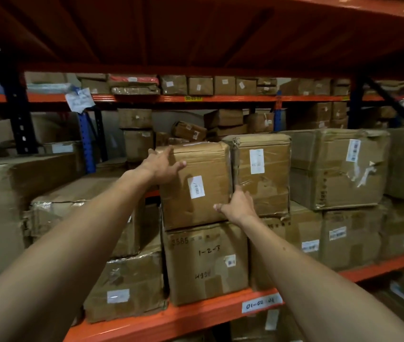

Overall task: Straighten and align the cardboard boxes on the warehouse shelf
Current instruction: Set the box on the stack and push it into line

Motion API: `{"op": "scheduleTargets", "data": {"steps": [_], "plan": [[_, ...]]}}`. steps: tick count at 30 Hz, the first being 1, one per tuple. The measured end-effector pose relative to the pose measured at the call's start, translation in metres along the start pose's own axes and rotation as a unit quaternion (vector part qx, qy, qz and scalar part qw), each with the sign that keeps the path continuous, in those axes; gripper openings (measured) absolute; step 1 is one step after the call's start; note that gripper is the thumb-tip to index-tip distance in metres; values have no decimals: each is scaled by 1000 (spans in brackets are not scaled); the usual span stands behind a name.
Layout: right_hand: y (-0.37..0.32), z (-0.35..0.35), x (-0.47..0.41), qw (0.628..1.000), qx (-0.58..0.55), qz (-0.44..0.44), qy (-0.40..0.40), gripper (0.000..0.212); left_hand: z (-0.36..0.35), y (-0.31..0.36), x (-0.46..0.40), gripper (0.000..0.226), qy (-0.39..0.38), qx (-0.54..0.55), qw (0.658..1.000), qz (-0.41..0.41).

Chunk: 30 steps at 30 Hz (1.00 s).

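I have both hands on the upper box point(196, 183), the taped carton that stands on the marked box point(205, 262) in the middle of the shelf point(196, 314). My left hand point(163, 166) lies open over its top left corner, fingers spread and reaching round the far edge. My right hand point(238, 206) is open too, pressed flat near the lower right edge, just where the carton touches the neighbour box point(262, 176) on its right.

I judge the carton stiff enough to push but soft at the corners: the cardboard looks dented and the tape wrinkled. The tape could be slick, so I would press on bare cardboard and hold opposite corners, as now. Its weight I cannot tell; it sits tilted a little against the box below.

The carton's back and left side are hidden. My right fingertips are lost in the seam between the 2 cartons. The labels are too blurred to read, and the far rows are dim.
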State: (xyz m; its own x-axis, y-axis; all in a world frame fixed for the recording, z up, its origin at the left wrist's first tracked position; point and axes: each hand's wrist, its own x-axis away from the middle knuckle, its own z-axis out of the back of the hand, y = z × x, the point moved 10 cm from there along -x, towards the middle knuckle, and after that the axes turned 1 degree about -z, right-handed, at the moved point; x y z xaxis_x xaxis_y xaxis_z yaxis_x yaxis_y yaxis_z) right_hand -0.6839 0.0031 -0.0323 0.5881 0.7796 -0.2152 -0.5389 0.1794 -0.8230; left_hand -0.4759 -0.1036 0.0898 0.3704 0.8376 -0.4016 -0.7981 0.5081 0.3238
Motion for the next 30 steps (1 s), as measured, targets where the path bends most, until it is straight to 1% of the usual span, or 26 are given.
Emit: {"op": "scheduleTargets", "data": {"steps": [2, 4, 7, 11, 14, 18, 21, 23, 24, 25, 27, 28, 30], "plan": [[1, 1, -4, 1000, 12, 4, 10, 94, 1, 2, -2, 76, 21, 23, 1000, 5], [0, 2, -6, 1000, 17, 7, 14, 97, 2, 5, -3, 69, 34, 43, 999, 0], [-2, -4, -7, 1000, -6, 0, 13, 100, 4, 5, 0, 58, 49, 61, 997, 1], [-5, -15, -5, 999, -42, -12, -8, 94, 9, -5, 3, 53, 65, 76, 995, 9], [-13, -15, 0, 996, -80, -18, -18, 82, 15, -16, 7, 50, 83, 96, 992, 14], [-27, -36, 11, 996, -90, 6, -26, 51, 22, -52, 16, 53, 89, 161, 981, 63], [-26, -52, 12, 991, -125, 21, -34, 46, 22, -68, 18, 52, 83, 190, 976, 70], [-24, -54, 7, 989, -143, 13, -43, 51, 21, -69, 14, 52, 76, 208, 973, 63], [-23, -54, 3, 987, -148, 7, -55, 60, 18, -70, 12, 55, 72, 219, 971, 63], [-24, -54, -2, 987, -147, 3, -69, 73, 17, -73, 11, 59, 67, 232, 968, 68], [-33, -52, -8, 987, -129, 9, -100, 98, 11, -78, 11, 75, 55, 268, 958, 82], [-37, -50, -11, 987, -116, 16, -112, 104, 7, -81, 11, 80, 48, 289, 952, 87], [-42, -50, -19, 986, -90, 23, -138, 110, 4, -83, 12, 86, 48, 326, 939, 100]]}}
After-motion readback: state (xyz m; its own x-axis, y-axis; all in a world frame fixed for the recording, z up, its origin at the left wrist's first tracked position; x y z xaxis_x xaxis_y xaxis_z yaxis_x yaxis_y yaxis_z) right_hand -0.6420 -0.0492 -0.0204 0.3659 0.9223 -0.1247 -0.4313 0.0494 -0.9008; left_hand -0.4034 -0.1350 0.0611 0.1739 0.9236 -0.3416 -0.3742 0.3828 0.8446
